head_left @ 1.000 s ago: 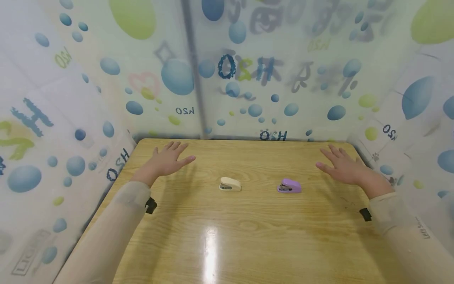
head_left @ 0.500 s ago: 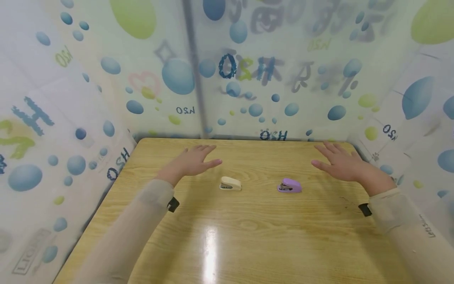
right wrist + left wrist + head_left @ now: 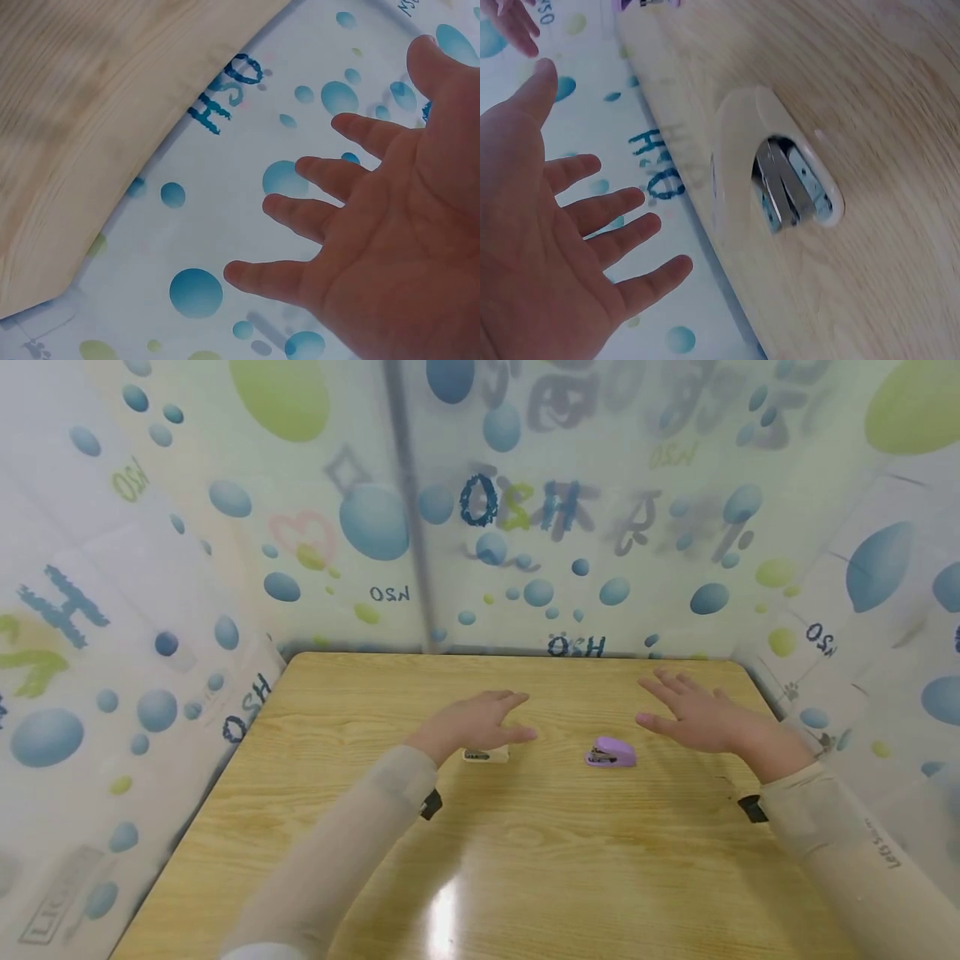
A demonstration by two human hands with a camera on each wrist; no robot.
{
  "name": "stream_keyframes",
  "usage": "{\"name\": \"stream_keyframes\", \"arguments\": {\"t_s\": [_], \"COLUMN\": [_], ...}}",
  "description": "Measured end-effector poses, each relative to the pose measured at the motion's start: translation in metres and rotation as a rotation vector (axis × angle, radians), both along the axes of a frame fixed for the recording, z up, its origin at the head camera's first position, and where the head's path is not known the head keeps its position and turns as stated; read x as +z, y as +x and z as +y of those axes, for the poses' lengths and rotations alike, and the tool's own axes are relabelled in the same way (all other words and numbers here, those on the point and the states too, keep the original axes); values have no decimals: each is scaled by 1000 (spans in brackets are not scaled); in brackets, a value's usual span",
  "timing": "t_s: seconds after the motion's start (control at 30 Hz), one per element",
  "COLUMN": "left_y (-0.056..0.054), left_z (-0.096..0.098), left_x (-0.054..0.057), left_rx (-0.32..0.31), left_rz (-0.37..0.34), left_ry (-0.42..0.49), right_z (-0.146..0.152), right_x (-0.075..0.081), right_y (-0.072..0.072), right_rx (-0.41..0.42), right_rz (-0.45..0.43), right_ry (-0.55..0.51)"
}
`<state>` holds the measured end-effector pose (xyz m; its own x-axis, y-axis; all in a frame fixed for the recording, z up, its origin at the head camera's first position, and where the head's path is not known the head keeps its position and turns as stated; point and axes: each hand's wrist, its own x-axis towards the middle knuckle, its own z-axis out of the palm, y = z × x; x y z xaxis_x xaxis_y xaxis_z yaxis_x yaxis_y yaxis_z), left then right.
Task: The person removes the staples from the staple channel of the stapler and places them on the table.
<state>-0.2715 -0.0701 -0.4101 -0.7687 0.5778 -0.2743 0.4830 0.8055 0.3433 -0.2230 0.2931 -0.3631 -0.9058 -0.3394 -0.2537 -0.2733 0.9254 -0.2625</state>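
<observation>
A cream stapler [image 3: 489, 755] lies on the wooden table, its top partly hidden in the head view by my left hand [image 3: 472, 724]. That hand hovers above it with fingers spread and holds nothing. In the left wrist view the whole cream stapler [image 3: 757, 161] shows, apart from the left hand [image 3: 547, 232], its metal magazine visible. To the right lies a purple stapler [image 3: 611, 752]. My right hand [image 3: 701, 718] is held in the air beyond and to the right of the purple stapler, fingers outstretched, touching nothing. The right wrist view shows the right hand [image 3: 390, 217] with bare palm and spread fingers.
The wooden table [image 3: 570, 860] reaches a patterned curtain [image 3: 615, 552] at the back. Curtain panels with blue and green drops also stand along the left and right sides. A dark wrist strap piece [image 3: 431, 804] sits at the left cuff.
My left hand has moved right, from the table's far left to over the cream stapler. The right hand has shifted slightly left. Both staplers stay in place.
</observation>
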Motion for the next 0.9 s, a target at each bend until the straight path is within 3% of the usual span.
{"name": "stream_keyframes", "arguments": {"t_s": [0.27,0.43,0.67,0.9], "left_y": [-2,4,13,16], "left_z": [25,45,71,95], "left_x": [-16,-28,-53,-74], "left_rx": [-35,-55,-60,23], "left_rz": [-77,-153,-109,-150], "left_ry": [55,119,139,326], "right_z": [-11,-21,-33,-41], "right_x": [-7,-23,-52,-70], "right_y": [9,12,14,10], "right_rx": [15,49,44,-11], "right_rz": [-80,-123,-75,-7], "right_ry": [-150,-249,-272,-330]}}
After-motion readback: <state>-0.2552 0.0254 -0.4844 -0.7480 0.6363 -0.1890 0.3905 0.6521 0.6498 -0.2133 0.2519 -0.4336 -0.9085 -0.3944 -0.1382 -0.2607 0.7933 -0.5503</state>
